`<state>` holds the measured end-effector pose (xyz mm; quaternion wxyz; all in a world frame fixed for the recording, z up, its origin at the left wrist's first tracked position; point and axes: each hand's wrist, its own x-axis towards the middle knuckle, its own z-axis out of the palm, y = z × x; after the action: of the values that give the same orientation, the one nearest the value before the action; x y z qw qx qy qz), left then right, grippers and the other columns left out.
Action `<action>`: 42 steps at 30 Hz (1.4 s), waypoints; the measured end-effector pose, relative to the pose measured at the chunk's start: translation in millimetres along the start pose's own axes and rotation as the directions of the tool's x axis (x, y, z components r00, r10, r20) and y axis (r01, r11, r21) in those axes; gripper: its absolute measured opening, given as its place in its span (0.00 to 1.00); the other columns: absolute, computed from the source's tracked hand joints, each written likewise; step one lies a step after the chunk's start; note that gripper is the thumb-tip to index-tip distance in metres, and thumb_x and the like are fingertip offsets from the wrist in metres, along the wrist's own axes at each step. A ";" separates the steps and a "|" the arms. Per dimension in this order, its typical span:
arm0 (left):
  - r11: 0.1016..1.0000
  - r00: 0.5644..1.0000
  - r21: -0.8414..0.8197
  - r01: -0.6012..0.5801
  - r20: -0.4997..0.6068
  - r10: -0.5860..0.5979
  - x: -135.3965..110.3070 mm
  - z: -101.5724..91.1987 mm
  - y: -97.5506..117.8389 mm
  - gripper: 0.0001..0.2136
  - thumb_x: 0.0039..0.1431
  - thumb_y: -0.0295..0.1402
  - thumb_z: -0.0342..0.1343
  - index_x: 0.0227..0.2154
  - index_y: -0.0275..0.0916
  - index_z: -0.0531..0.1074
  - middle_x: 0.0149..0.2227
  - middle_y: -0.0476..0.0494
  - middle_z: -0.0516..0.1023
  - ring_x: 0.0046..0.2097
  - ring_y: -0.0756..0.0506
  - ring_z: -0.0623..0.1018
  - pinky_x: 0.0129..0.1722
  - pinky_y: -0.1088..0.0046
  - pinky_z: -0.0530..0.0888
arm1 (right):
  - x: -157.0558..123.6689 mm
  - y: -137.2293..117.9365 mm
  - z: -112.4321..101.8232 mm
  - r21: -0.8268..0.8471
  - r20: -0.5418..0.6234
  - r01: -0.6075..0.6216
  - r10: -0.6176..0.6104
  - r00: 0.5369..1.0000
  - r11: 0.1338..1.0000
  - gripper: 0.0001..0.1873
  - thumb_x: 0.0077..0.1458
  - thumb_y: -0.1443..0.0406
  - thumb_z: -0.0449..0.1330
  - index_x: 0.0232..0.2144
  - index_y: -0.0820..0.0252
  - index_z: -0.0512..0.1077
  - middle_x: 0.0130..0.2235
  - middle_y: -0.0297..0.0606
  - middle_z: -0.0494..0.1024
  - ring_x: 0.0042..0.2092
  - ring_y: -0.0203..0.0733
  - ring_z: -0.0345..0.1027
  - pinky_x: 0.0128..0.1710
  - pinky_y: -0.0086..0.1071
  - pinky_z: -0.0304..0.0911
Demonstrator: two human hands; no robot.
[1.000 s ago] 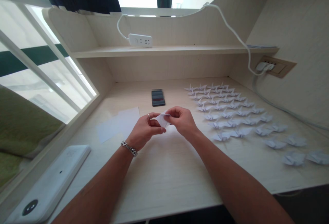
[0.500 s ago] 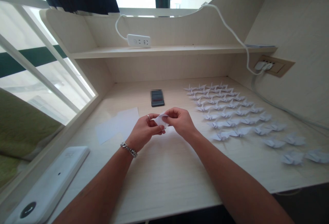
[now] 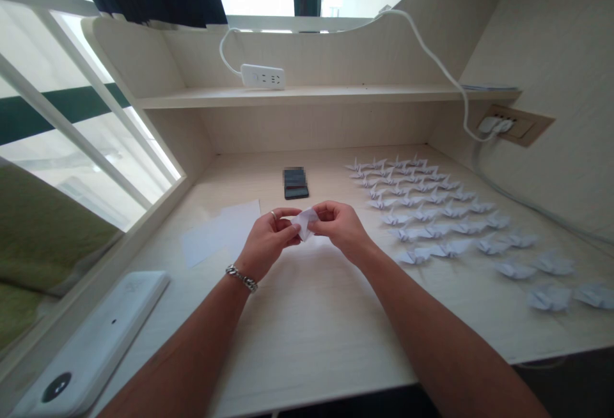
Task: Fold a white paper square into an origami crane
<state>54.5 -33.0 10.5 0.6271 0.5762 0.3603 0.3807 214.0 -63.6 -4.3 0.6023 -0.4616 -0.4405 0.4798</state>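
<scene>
A small piece of folded white paper [image 3: 306, 218] is held up above the middle of the desk. My left hand [image 3: 270, 237], with a ring and a chain bracelet, pinches its left side between thumb and fingers. My right hand [image 3: 339, 225] pinches the right side, its fingertips partly behind the paper. Rows of folded white paper cranes [image 3: 434, 213] stand on the desk to the right of my right hand. Flat white paper sheets [image 3: 211, 236] lie left of my left hand, overlapping each other.
A dark phone [image 3: 295, 183] lies beyond my hands. The long white device [image 3: 96, 348] rests at the desk's left edge. On the shelf [image 3: 330, 95] sits a white power strip [image 3: 262, 77]. A white cable [image 3: 434, 57] runs to the wall socket [image 3: 520, 125].
The folded paper has turned in my fingers and shows more of its face, with a point downward. My fingers have shifted slightly on it. The whole view has moved a little.
</scene>
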 end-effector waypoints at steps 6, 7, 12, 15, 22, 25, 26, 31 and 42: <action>0.999 1.000 0.038 -0.011 -0.008 0.011 -1.0 1.0 1.1 0.19 0.46 0.34 0.65 0.42 0.34 0.72 0.24 0.51 0.75 0.29 0.50 0.75 0.34 0.72 0.75 | 0.8 1.4 -0.4 -0.020 0.013 0.023 -0.022 1.000 1.000 0.16 0.34 0.71 0.68 0.31 0.63 0.75 0.29 0.36 0.79 0.31 0.39 0.72 0.34 0.34 0.67; 0.999 1.000 0.044 -0.016 -0.014 0.017 -0.9 1.1 0.8 0.19 0.46 0.34 0.65 0.42 0.34 0.72 0.24 0.50 0.75 0.29 0.50 0.76 0.34 0.72 0.75 | 1.0 1.9 -0.1 -0.023 0.015 0.027 -0.027 1.000 0.999 0.15 0.34 0.71 0.68 0.31 0.63 0.75 0.29 0.36 0.79 0.31 0.39 0.72 0.34 0.33 0.67; 0.982 0.993 0.154 -0.111 -0.029 0.117 1.4 -0.6 -4.5 0.18 0.48 0.37 0.65 0.41 0.35 0.73 0.32 0.43 0.80 0.33 0.46 0.79 0.35 0.69 0.76 | 0.1 4.4 2.2 -0.129 0.018 0.088 -0.086 0.996 0.988 0.14 0.37 0.69 0.67 0.32 0.62 0.74 0.29 0.36 0.79 0.31 0.40 0.73 0.33 0.33 0.68; 0.938 0.977 0.289 -0.192 -0.038 0.212 1.9 -1.8 -7.7 0.17 0.48 0.39 0.65 0.40 0.36 0.75 0.38 0.40 0.81 0.35 0.44 0.80 0.35 0.69 0.76 | -3.0 4.3 5.1 -0.216 0.038 0.086 -0.080 0.996 0.973 0.14 0.39 0.68 0.66 0.33 0.61 0.74 0.29 0.37 0.80 0.31 0.41 0.74 0.31 0.32 0.68; 0.805 0.947 0.545 -0.235 -0.058 0.316 -3.4 0.5 -4.7 0.09 0.53 0.35 0.60 0.36 0.39 0.76 0.35 0.44 0.81 0.34 0.45 0.80 0.35 0.71 0.75 | -7.4 5.4 10.7 -0.294 0.057 0.114 -0.102 0.993 0.949 0.15 0.40 0.69 0.65 0.35 0.60 0.74 0.31 0.38 0.81 0.33 0.43 0.75 0.32 0.33 0.69; 0.796 0.946 0.550 -0.252 -0.035 0.323 -3.4 0.2 -4.8 0.10 0.52 0.32 0.59 0.39 0.39 0.77 0.36 0.44 0.82 0.35 0.45 0.80 0.36 0.72 0.75 | -6.3 6.3 9.9 -0.292 0.045 0.115 -0.106 0.993 0.950 0.14 0.41 0.69 0.65 0.35 0.60 0.74 0.30 0.38 0.80 0.32 0.43 0.75 0.31 0.33 0.69; 0.811 0.947 0.527 -0.253 -0.035 0.318 -3.0 0.0 -5.3 0.11 0.51 0.31 0.59 0.39 0.39 0.77 0.37 0.44 0.82 0.35 0.45 0.80 0.36 0.72 0.75 | -5.9 6.3 9.3 -0.293 0.038 0.116 -0.110 0.993 0.949 0.14 0.41 0.69 0.65 0.35 0.60 0.74 0.30 0.37 0.80 0.32 0.43 0.75 0.31 0.33 0.69; 0.905 0.957 0.348 -0.243 -0.069 0.283 0.2 -0.7 -7.8 0.14 0.50 0.30 0.60 0.41 0.37 0.76 0.40 0.41 0.82 0.38 0.43 0.81 0.37 0.69 0.77 | -3.7 6.7 6.1 -0.312 0.007 0.130 -0.135 0.991 0.941 0.15 0.41 0.71 0.63 0.36 0.59 0.74 0.31 0.37 0.80 0.33 0.42 0.75 0.33 0.33 0.70; 0.979 0.982 0.105 -0.175 -0.054 0.181 1.9 -2.4 -5.8 0.17 0.49 0.35 0.64 0.41 0.32 0.74 0.40 0.36 0.81 0.40 0.41 0.80 0.40 0.61 0.79 | -2.2 7.9 3.7 -0.256 0.048 0.114 -0.105 0.993 0.960 0.23 0.38 0.70 0.67 0.41 0.60 0.73 0.36 0.39 0.80 0.34 0.42 0.74 0.33 0.34 0.70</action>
<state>53.6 -30.4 4.5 0.5493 0.6243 0.3455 0.4349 208.7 -64.3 -11.6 0.5551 -0.5027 -0.5342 0.3921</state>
